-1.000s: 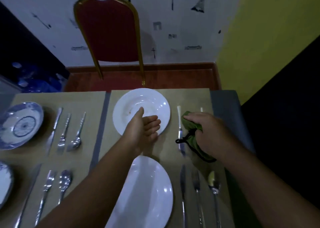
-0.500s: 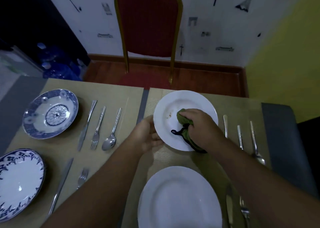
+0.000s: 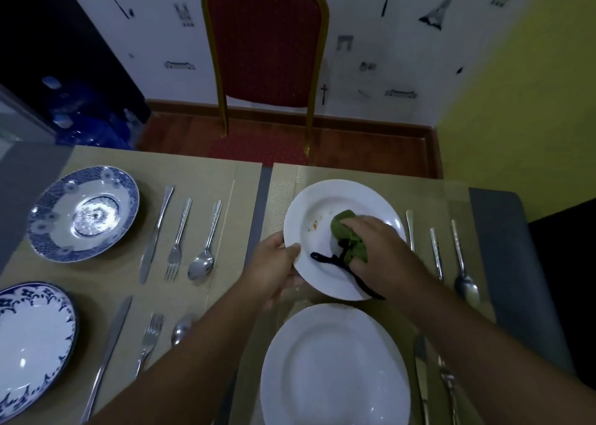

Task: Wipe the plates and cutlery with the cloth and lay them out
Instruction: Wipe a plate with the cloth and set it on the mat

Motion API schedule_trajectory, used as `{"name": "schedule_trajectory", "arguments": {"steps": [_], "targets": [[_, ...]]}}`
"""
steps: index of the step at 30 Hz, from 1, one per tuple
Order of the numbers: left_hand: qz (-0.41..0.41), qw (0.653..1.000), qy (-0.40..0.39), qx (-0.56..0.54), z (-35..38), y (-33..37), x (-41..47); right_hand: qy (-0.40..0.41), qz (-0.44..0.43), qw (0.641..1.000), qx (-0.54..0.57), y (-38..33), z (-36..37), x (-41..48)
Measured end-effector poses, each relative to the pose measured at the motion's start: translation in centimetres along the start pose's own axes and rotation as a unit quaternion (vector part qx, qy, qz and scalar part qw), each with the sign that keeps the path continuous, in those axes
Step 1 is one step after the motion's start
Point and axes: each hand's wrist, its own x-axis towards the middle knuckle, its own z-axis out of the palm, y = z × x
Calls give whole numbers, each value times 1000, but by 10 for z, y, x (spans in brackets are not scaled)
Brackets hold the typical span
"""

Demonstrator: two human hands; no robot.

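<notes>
On my feed both hands are on the far white plate (image 3: 308, 205), which sits on the right-hand placemat (image 3: 429, 192) of the desk (image 3: 496, 231), just beyond a second white plate (image 3: 335, 360) that lies nearest to me. The left hand (image 3: 274, 266) is clamped on the far plate's left rim, thumb on top and fingers tucked beneath. I can't tell whether that edge is raised off the mat. The right hand (image 3: 380, 250) is bunched around the green cloth (image 3: 350, 237) and presses it into the plate's well, right of centre. A black cord (image 3: 325, 258) trails from the cloth across the plate's near rim. A few orange specks (image 3: 314, 224) show on the white surface just left of the cloth.

To the right of this plate lie a knife (image 3: 410, 228), a fork (image 3: 436, 253) and a spoon (image 3: 462, 263), side by side, the knife partly hidden behind the right wrist. On the left placemat (image 3: 206, 173) I see a blue-patterned bowl plate (image 3: 48, 198) with its own knife (image 3: 156, 234), fork (image 3: 178, 240) and spoon (image 3: 204, 244) beside it. Nearer to me is a flatter blue-patterned plate (image 3: 32, 344), with more cutlery next to it, partly covered by the left forearm. A red chair (image 3: 267, 44) with a gold frame stands beyond the desk
</notes>
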Motion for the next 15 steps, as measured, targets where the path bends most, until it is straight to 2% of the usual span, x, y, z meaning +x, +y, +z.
{"name": "schedule_trajectory", "arguments": {"steps": [3, 6, 11, 15], "targets": [[21, 1000, -10, -20, 0, -1, -35, 65, 15, 998, 2, -8, -13, -9], [41, 998, -46, -23, 5, -1, -66, 34, -6, 999, -1, -31, -19, -17], [62, 996, -49, -31, 11, -4, -117, 5, -178, 984, -22, -66, -34, -67], [46, 997, -56, -28, 15, -31, -154, -46, -223, 972, -60, -48, -21, -107]]}}
